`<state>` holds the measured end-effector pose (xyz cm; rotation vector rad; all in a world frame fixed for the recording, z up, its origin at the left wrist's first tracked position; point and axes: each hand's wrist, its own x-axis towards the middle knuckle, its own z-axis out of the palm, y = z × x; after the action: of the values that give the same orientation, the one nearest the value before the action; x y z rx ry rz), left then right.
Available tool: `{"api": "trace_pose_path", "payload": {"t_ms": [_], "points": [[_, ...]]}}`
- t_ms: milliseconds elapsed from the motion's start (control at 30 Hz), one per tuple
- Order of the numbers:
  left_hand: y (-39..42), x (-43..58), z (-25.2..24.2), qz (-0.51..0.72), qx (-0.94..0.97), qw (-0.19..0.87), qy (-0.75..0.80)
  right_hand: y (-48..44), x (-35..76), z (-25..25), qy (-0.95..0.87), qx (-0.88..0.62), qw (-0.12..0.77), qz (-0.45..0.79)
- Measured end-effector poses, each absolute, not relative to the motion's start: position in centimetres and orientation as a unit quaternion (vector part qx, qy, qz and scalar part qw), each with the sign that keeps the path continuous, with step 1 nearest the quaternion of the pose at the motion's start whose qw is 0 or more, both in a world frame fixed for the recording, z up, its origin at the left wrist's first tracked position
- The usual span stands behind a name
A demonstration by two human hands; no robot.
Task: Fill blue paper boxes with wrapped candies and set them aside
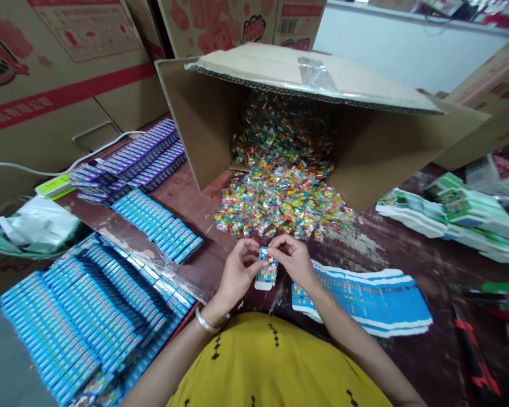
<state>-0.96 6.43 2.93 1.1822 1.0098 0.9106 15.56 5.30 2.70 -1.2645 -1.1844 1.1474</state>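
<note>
Between both hands is a small blue candy box [266,270] with a colourful print and a white flap sticking out at its lower end. My left hand [240,270] grips its left side with thumb and fingers. On the upper right, my right hand [293,257] pinches the box near its top end. Just beyond the fingers spreads a heap of small wrapped candies [280,198], spilling from a large cardboard box [373,147] lying on its side. A fanned stack of flat blue cartons [373,299] lies beside my right forearm.
Rows of filled-out blue boxes [80,316] stand at left, with a shorter row [156,223] behind. Purple boxes [131,158] lie farther back. Green-white cartons [470,215] are at right, near a red-black cutter [475,350]. A white cable [89,152] crosses the left.
</note>
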Motion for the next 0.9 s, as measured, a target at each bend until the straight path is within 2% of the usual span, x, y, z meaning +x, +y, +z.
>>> {"api": "trace_pose_path", "payload": {"t_ms": [300,467,667,800,900], "points": [[6.1,-1.1,3.3,0.376,0.549,0.611,0.428,6.8,16.9,2.2,-0.452,-0.54,0.468,0.534],[6.2,-1.5,3.2,0.368,0.554,0.61,0.431,5.8,16.3,2.9,-0.529,-0.537,0.46,0.469],[5.8,-1.9,2.5,0.348,0.524,0.64,0.441,4.7,16.5,2.3,-0.607,-0.504,0.405,0.462],[5.9,-2.8,1.5,0.349,0.515,0.627,0.468,6.7,17.8,1.7,-0.667,-0.561,0.355,0.337],[6.1,-3.8,1.3,0.351,0.504,0.602,0.51,9.1,18.3,0.9,-0.741,-0.582,0.265,0.207]]}}
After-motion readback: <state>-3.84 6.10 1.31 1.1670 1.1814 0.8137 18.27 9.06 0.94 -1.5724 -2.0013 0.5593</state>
